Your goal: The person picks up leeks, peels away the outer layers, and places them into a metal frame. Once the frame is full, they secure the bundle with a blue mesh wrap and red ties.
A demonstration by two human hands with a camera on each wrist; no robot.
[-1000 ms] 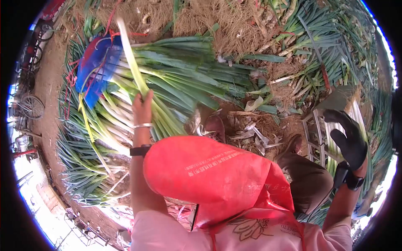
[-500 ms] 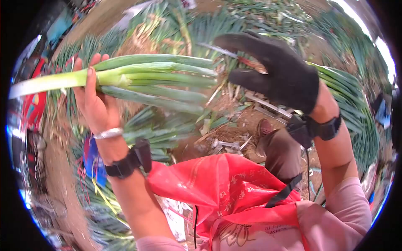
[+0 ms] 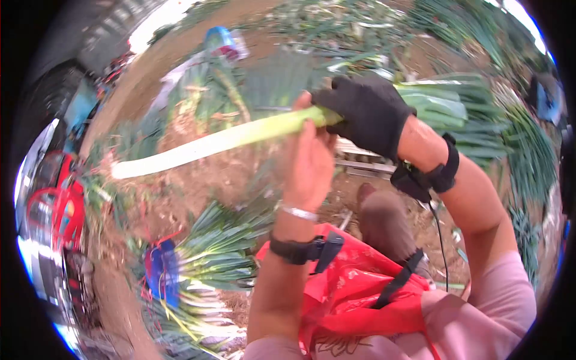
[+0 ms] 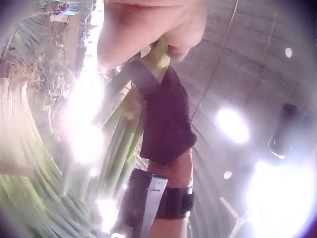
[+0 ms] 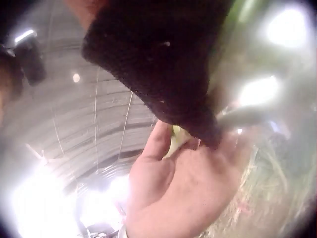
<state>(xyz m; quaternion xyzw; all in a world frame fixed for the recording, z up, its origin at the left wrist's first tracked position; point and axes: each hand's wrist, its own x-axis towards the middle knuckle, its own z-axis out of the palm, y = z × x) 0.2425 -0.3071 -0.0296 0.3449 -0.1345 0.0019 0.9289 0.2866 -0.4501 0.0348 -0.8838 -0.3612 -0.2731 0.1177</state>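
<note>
Brown dirt ground [image 3: 198, 180] spreads below me, heaped with bundles of green onions [image 3: 222, 240]. One bundle at the near left of the ground is tied in a blue wrap [image 3: 161, 270]. Above the dirt I hold a single long green onion [image 3: 210, 143] nearly level in the air, its pale shank pointing left. My bare left hand [image 3: 312, 162] curls around the stalk from below. My right hand [image 3: 366, 111], in a black glove, is clamped on the same stalk just beside it, and the two hands touch. A red apron [image 3: 354, 294] covers my lap.
</note>
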